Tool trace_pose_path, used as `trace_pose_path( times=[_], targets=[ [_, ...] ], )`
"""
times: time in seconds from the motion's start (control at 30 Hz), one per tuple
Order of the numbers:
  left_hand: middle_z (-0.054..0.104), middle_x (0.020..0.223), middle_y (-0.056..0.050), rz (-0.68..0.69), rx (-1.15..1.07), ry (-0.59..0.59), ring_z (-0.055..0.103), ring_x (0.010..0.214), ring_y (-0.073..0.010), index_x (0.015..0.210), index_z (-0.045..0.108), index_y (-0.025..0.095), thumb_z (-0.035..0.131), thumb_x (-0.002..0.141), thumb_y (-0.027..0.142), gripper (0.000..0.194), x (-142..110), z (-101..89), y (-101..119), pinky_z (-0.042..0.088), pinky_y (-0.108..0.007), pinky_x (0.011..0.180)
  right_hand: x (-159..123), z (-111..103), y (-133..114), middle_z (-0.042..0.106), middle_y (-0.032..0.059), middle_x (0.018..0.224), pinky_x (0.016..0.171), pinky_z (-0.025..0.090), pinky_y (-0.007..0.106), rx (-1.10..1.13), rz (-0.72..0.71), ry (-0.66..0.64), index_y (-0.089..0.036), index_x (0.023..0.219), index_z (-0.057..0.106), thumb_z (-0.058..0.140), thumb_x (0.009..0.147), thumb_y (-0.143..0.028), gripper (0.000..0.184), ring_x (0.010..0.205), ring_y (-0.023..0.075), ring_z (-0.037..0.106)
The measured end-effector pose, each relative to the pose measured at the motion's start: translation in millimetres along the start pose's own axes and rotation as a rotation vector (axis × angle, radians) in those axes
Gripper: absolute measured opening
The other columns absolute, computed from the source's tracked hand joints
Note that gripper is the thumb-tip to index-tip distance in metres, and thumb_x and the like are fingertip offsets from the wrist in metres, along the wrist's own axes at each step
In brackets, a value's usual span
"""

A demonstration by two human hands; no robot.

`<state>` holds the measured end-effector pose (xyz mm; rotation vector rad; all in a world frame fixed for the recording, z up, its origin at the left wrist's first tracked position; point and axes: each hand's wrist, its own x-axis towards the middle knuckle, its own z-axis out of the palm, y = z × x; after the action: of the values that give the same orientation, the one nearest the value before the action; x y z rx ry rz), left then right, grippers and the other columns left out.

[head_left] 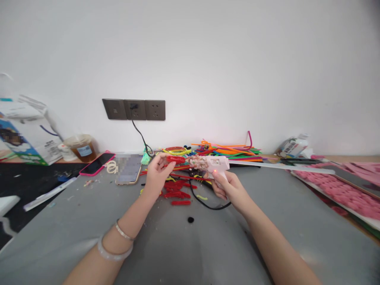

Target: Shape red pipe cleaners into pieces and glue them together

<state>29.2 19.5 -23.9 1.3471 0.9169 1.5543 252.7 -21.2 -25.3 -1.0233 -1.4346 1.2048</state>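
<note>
On a gray tabletop (213,249), from left to right: a pink-edged phone (97,164) lies slantwise beside a second phone (128,170). Next, the left hand (157,171) is raised, thumb and fingers pinching the left end of a narrow red piece (177,159). This piece lies almost level, its long axis running left to right, its free end pointing right; similar loose red pieces (181,202) lie below it. A pale pink glue gun (218,162) faces it, crusted nozzle end pointing left, just beside the red tip; whether they touch cannot be told. The right hand (233,188) has its fingers wrapped around the handle. From the gun's back, a long whitish stick (285,167) extends right, tilting slightly downward, toward pink braided material (347,186).
</note>
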Motion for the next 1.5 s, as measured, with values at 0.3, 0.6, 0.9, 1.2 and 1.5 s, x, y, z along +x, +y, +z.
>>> trace_pose_path(
  times=[0.3, 0.6, 0.9, 1.2, 1.5],
  targets=[
    [0.062, 0.081, 0.0, 0.023, 0.046, -0.106, 0.062, 0.079, -0.0145, 0.088, 0.06, 0.02, 0.073, 0.073, 0.028, 0.022, 1.5, 1.2, -6.8, 0.051, -0.023, 0.068, -1.3, 0.8, -1.9, 0.03, -0.0069, 0.041, 0.038, 0.018, 0.024, -0.014, -0.068, -0.091, -0.021, 0.05, 0.038, 0.052, 0.087, -0.064, 0.059, 0.037, 0.0056, 0.025],
    [0.067, 0.087, -0.003, 0.04, 0.056, -0.171, 0.065, 0.086, -0.0176, 0.089, 0.063, 0.02, 0.073, 0.072, 0.026, 0.021, 0.3, 3.0, -4.8, 0.054, -0.026, 0.071, -2.6, 1.5, -3.4, 0.031, -0.0091, 0.041, 0.037, 0.018, 0.023, -0.001, -0.028, -0.129, -0.018, 0.067, 0.054, 0.052, 0.086, -0.066, 0.052, 0.035, 0.0058, 0.022],
    [0.066, 0.088, -0.003, 0.06, 0.064, -0.153, 0.064, 0.086, -0.0174, 0.089, 0.064, 0.019, 0.073, 0.072, 0.025, 0.021, 1.1, 3.5, -4.2, 0.054, -0.025, 0.07, -1.8, 1.4, -1.7, 0.031, -0.0096, 0.041, 0.036, 0.018, 0.022, -0.017, -0.014, -0.114, -0.017, 0.074, 0.056, 0.053, 0.085, -0.068, 0.052, 0.035, 0.0057, 0.022],
    [0.064, 0.089, -0.003, 0.094, 0.044, -0.108, 0.062, 0.089, -0.0166, 0.089, 0.064, 0.02, 0.072, 0.074, 0.025, 0.017, 2.2, 0.4, -9.7, 0.052, -0.024, 0.073, -2.5, 3.1, -6.4, 0.032, -0.0101, 0.042, 0.036, 0.019, 0.022, -0.017, 0.008, -0.067, -0.016, 0.078, 0.056, 0.056, 0.081, -0.069, 0.053, 0.035, 0.0054, 0.022],
    [0.063, 0.088, -0.002, 0.086, 0.04, -0.069, 0.062, 0.087, -0.0163, 0.087, 0.062, 0.02, 0.073, 0.073, 0.025, 0.018, 1.5, 1.1, -2.3, 0.052, -0.025, 0.074, -0.8, 0.8, -4.1, 0.032, -0.0099, 0.043, 0.037, 0.019, 0.022, -0.025, -0.005, -0.028, -0.017, 0.076, 0.053, 0.057, 0.082, -0.068, 0.052, 0.037, 0.0053, 0.023]
  ],
)
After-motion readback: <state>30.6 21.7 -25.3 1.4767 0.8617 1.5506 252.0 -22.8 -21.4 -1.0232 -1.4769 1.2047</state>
